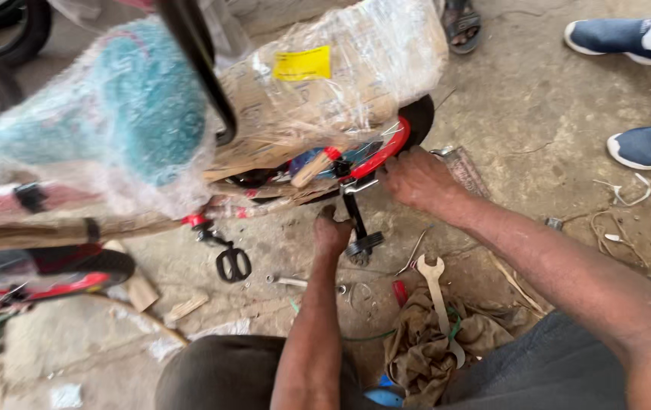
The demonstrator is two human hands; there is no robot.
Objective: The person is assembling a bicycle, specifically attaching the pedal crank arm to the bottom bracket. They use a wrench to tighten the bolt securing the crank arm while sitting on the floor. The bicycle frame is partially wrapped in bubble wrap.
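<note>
A small child's bicycle wrapped in clear plastic and cardboard stands in front of me, with a teal saddle (124,106) and a red rear wheel (387,144). My right hand (419,180) rests closed on the rear wheel near the axle. My left hand (331,231) is closed around something near the black training-wheel bracket (356,220); what it holds is hidden. A black pedal (233,263) hangs below the frame.
An open-ended spanner (435,285) lies on a brown rag (424,342) on the concrete floor. Small metal parts (289,282) and wood scraps (185,307) lie nearby. Another person's blue shoes (648,146) stand at the right. A sandalled foot (462,24) is at the top.
</note>
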